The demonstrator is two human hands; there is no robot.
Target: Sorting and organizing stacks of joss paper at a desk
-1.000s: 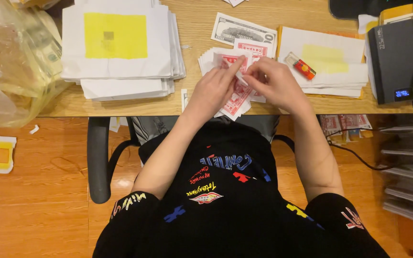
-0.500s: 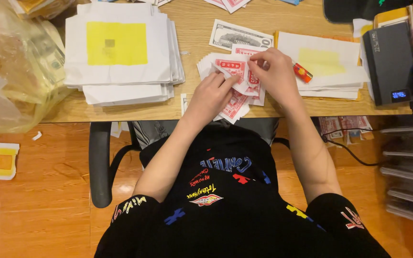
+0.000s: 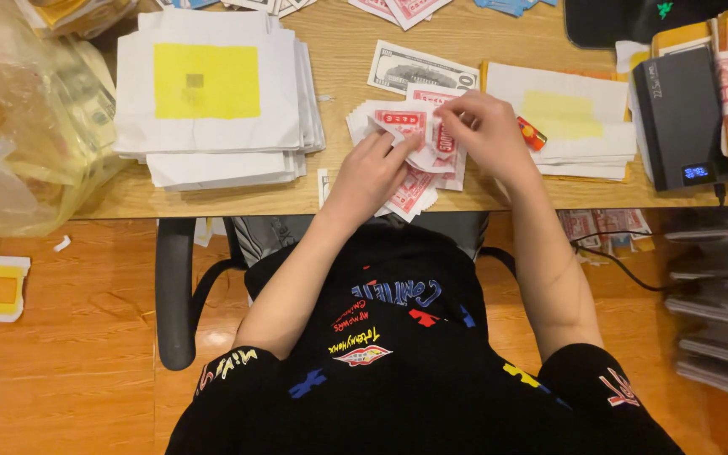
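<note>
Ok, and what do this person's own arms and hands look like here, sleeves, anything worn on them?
Both forearms are bare to above the elbow. The left hand and right hand wear no gloves; no rings, watch or bracelet are visible. Short black sleeves with small multicoloured printed lettering and marks begin near the shoulders, matching the black printed top.

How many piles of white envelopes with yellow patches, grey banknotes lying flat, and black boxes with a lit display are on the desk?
Piles of white envelopes with yellow patches: 2, the big left pile and the right pile
Grey banknote: 1
Black box with lit display: 1
Total: 4
</note>
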